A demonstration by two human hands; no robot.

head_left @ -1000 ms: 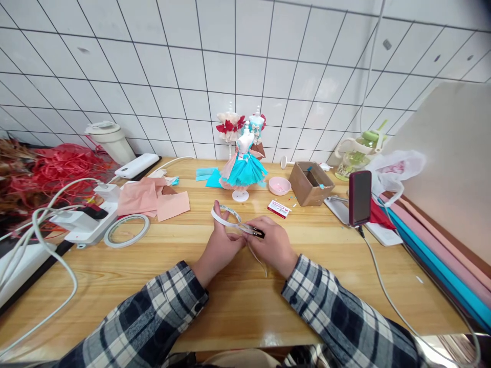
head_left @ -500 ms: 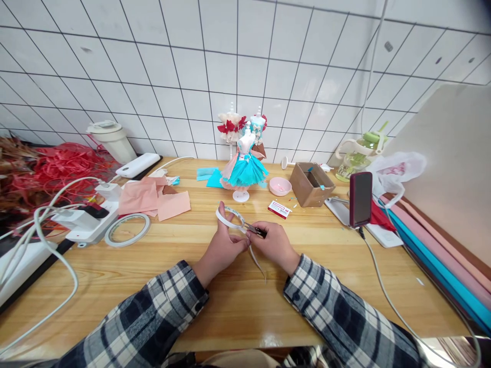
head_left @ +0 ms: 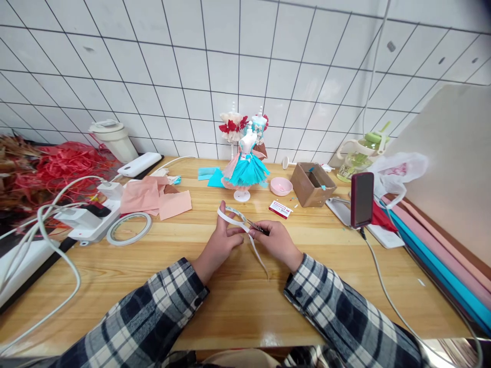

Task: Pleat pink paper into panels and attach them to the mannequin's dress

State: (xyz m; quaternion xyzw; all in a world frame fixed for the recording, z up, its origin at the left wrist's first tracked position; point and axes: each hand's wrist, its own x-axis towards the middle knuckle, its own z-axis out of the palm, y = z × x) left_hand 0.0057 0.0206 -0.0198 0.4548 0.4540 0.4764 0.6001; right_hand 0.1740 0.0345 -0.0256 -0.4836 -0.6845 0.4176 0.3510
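Observation:
My left hand (head_left: 219, 244) holds a roll of white tape (head_left: 230, 219), its ring tilted upright around the raised fingers. A loose strip of tape (head_left: 259, 257) hangs from the roll down toward the tabletop. My right hand (head_left: 276, 242) is closed on a slim metal tool (head_left: 252, 225) with a dark end, its tip at the roll's right side; whether it is tweezers or small scissors I cannot tell. The fingertips of my right hand are beside the strip. Behind my hands stands a small dress form (head_left: 247, 163) in a turquoise and peach skirt.
At left are another tape roll (head_left: 129, 228), peach crepe paper (head_left: 175, 204) and a power strip (head_left: 92, 225) with cables. A pink bowl (head_left: 281, 186), cardboard box (head_left: 312, 185) and small red-white packet (head_left: 280, 209) sit behind my right hand. A phone (head_left: 362, 199) stands upright at right.
My left fingers and thumb have shifted slightly left, away from my right fingertips. A longer stretch of the white strip now shows between the hands. The view has moved slightly.

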